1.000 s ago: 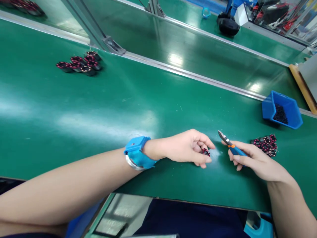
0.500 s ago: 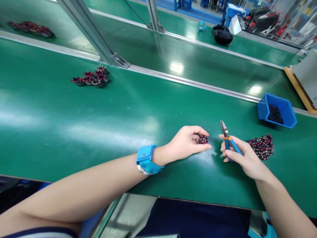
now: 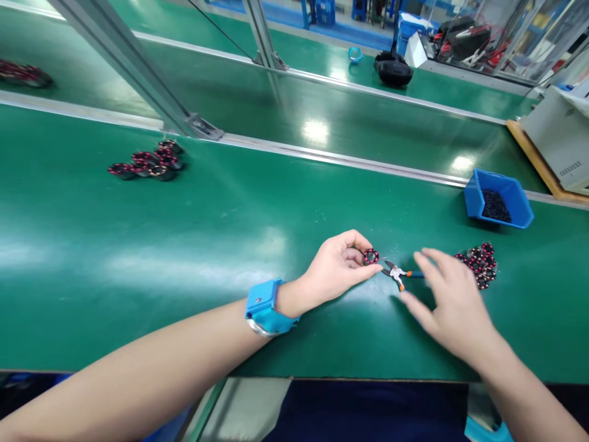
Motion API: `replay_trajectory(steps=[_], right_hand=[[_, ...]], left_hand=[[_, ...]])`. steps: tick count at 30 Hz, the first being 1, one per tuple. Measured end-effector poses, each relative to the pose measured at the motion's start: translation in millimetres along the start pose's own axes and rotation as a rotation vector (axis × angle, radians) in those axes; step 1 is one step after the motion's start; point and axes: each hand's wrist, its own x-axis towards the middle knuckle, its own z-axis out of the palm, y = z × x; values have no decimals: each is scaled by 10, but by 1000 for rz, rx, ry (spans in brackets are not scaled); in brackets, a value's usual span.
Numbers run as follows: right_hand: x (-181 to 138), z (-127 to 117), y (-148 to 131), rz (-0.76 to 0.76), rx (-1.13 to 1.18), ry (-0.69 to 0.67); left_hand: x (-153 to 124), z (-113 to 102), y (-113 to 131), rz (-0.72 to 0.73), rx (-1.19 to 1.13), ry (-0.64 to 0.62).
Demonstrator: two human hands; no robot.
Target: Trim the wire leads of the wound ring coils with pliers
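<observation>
Right fingers (image 3: 429, 270) have spread around now-opened pliers (image 3: 394, 274), grip unclear; left fingers (image 3: 355, 239) hold a coil (image 3: 367, 256).

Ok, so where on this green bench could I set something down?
The widest bare patch of green bench lies between the left coil cluster, the metal rail and the left forearm. It's crowded at right: held coil, pliers, right hand, right coil cluster and blue bin sit close together.
</observation>
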Motion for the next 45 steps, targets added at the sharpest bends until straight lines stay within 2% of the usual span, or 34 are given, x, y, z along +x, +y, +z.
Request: replay_trajectory(steps=[1, 3, 4, 5, 7, 9, 11, 15, 23, 26, 28, 29, 30, 32, 35, 39, 45], right_hand=[[84, -51, 181, 30, 6, 79], [325, -150, 646, 203, -50, 202], [469, -185, 895, 348, -117, 168], [615, -204, 1129, 484, -183, 48], [870, -201, 1503, 565, -206, -76], [1039, -161, 1718, 594, -224, -169], [1125, -110, 1799, 625, -245, -213], [1169, -53, 1786, 669, -258, -213], [1080, -126, 1862, 675, -99, -75], [986, -230, 1678, 664, -53, 38], [862, -270, 1335, 591, 56, 113], [777, -267, 1107, 489, 249, 188], [680, -246, 859, 363, 445, 198], [478, -158, 381, 154, 708, 103], [269, 28, -75, 56, 839, 17], [255, 190, -134, 118, 897, -10], [299, 172, -62, 116, 875, -39]], left_hand=[[-5, 5, 2, 5, 14, -7], [-11, 12, 6, 8, 38, -23], [-12, 13, 8, 8, 43, -31], [-13, 13, 10, 7, 46, -37], [-12, 9, 14, 0, 49, -42], [-10, -1, 15, -12, 61, -39], [-2, -15, 11, -29, 75, -40], [18, -39, -1, -54, 89, -59], [36, -40, 34, -69, 47, -23], [28, -7, 45, -84, -4, -16], [8, 31, 51, -86, -30, -27], [-4, 51, 55, -83, -32, -35], [-16, 70, 59, -78, -28, -45], [-33, 97, 65, -67, -2, -65], [-44, 105, 65, -47, 32, -93], [-52, 91, 59, -38, 39, -116], [-64, 86, 66, -45, 23, -134]])
